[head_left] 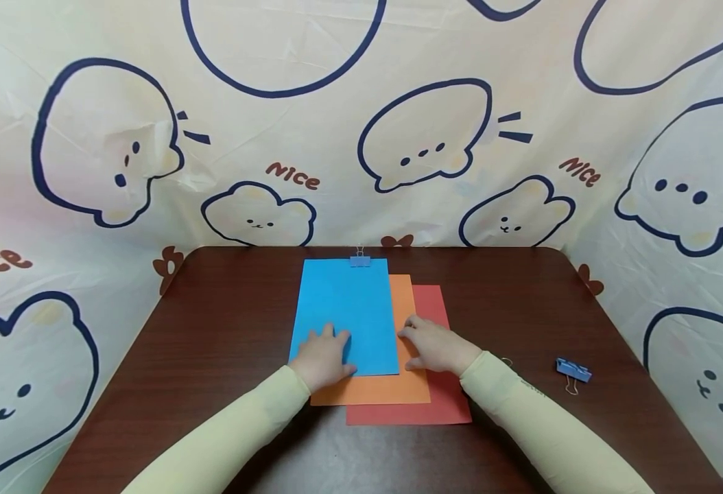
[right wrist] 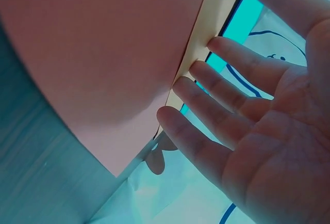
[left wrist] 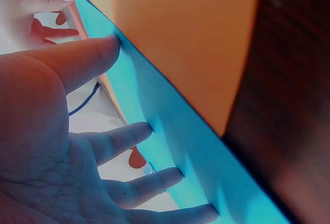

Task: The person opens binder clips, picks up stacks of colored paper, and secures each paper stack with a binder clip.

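Note:
A blue sheet of paper [head_left: 346, 295] lies on top of an orange sheet [head_left: 392, 391], and a red sheet [head_left: 451, 405] is lowest, each offset to the right and toward the front. My left hand [head_left: 321, 360] rests with spread fingertips on the blue sheet's lower left part; in the left wrist view the thumb [left wrist: 98, 56] presses near its edge. My right hand [head_left: 438, 346] has its fingers extended, fingertips on the orange strip beside the blue sheet's right edge. Neither hand grips anything. A blue binder clip [head_left: 359, 261] sits at the blue sheet's top edge.
Another blue binder clip [head_left: 574, 370] lies on the dark wooden table [head_left: 232, 309] at the right. A small wire loop [head_left: 507, 361] peeks out behind my right sleeve. A cartoon-printed cloth [head_left: 337, 137] hangs around the table's back and sides.

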Tool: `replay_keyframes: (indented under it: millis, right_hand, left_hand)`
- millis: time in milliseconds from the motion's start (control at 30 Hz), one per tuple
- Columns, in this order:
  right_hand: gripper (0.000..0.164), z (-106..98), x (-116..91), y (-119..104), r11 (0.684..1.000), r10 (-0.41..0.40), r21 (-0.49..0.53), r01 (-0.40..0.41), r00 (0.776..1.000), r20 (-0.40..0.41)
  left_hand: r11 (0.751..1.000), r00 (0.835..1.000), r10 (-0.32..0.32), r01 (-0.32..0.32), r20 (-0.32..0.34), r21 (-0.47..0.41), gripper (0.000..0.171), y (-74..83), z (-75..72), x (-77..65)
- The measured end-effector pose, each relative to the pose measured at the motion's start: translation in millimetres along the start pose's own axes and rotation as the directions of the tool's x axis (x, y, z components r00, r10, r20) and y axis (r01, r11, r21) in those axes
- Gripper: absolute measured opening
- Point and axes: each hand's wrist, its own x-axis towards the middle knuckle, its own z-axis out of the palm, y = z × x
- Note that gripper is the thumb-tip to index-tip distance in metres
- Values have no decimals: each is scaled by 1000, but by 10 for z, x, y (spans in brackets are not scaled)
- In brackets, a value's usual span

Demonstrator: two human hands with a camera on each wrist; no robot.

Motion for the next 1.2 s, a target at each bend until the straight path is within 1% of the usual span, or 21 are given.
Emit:
replay_keyframes:
  millis: [167, 433, 900, 1200]
  right_hand:
    - [60, 2, 10, 2, 1000, 4, 3, -4, 1000, 2]
    - [59, 22, 16, 5, 1000, 2, 5, -2, 1000, 1]
    - [58, 13, 2, -10, 1000, -1, 5, 1, 1000, -4]
    - [58, 7, -5, -12, 1000, 4, -2, -4, 1000, -4]
  left_hand:
    - [1000, 1000, -2, 2, -11, -9, 65, -52, -8, -6]
    - [999, 999, -30, 30, -18, -16, 62, -140, 0, -8]
    - [999, 998, -45, 43, -42, -27, 65, -291, 4, -24]
    - [996, 995, -86, 84, -53, -41, 69, -414, -36, -50]
